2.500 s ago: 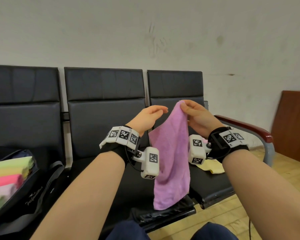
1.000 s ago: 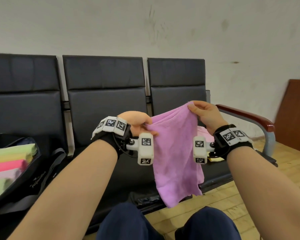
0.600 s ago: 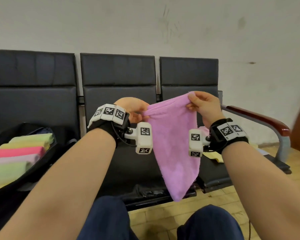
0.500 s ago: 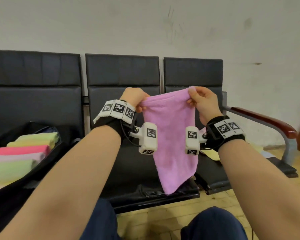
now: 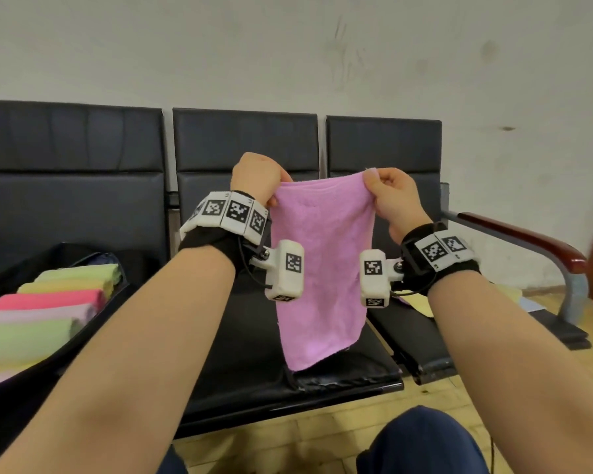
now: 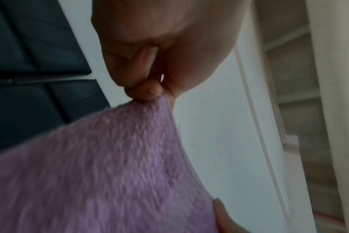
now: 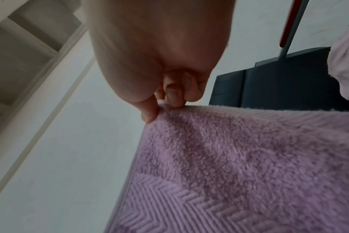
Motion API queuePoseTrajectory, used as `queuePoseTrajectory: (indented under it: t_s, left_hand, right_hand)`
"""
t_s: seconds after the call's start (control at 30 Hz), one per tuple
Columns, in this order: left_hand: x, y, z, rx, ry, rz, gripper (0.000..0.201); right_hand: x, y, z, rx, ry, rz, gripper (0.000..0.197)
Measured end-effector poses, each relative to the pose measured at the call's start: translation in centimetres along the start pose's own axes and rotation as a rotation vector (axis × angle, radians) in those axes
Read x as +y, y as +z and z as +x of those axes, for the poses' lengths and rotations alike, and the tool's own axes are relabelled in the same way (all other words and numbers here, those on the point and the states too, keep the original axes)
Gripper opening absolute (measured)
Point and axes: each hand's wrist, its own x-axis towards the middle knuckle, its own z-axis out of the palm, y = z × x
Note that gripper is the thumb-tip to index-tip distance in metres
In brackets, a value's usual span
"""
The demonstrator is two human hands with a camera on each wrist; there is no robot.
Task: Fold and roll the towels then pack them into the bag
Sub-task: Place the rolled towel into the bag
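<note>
A lilac towel (image 5: 322, 268) hangs in the air over the middle seat, held up by its two top corners. My left hand (image 5: 274, 189) pinches the top left corner, seen close in the left wrist view at the towel (image 6: 110, 157) under my left hand (image 6: 149, 93). My right hand (image 5: 377, 183) pinches the top right corner; the right wrist view has the towel (image 7: 239, 165) hanging from my right hand (image 7: 159, 110). An open black bag (image 5: 93, 323) on the left seat holds several rolled towels (image 5: 48, 302) in green, yellow, pink and lilac.
A row of black seats (image 5: 247, 186) stands against a pale wall. A yellow cloth (image 5: 418, 304) lies on the right seat, beside a red-topped armrest (image 5: 528, 241). My knees (image 5: 421, 443) show at the bottom over a wooden floor.
My left hand, open beside the towel at first, took hold of its left corner. Both hands then rose and spread the towel's top edge flat between them.
</note>
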Motion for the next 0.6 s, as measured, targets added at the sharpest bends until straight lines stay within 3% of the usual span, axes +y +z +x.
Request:
queuePoseTrajectory:
  t_s: [0.17,0.27,0.37,0.5,0.6]
  left_hand:
    - [1.2,-0.7,-1.2,-0.091,-0.077,-0.031,0.019]
    - [1.6,-1.5,-2.4,-0.168,0.093,0.13,0.024]
    - [1.7,-3.1,-3.0,-0.173,0.244,0.331,0.023]
    - [2.9,-5.2,-2.0,-0.197,0.205,0.047,0.017]
    - [3.1,-5.8,-0.5,-0.172,0.126,-0.174,0.03]
  right_hand:
    - [-1.3,-1.0,-0.7,0.006,0.024,-0.07,0.023]
    - [-2.4,-1.5,-1.0,0.014,0.048,-0.097,0.018]
    - [-4.0,-2.0,-1.3,0.002,0.08,-0.138,0.026]
    - [-6.2,-2.2,-0.9,0.027,0.051,-0.064,0.022]
    - [-6.3,-1.7,0.4,0.05,0.056,-0.019,0.021]
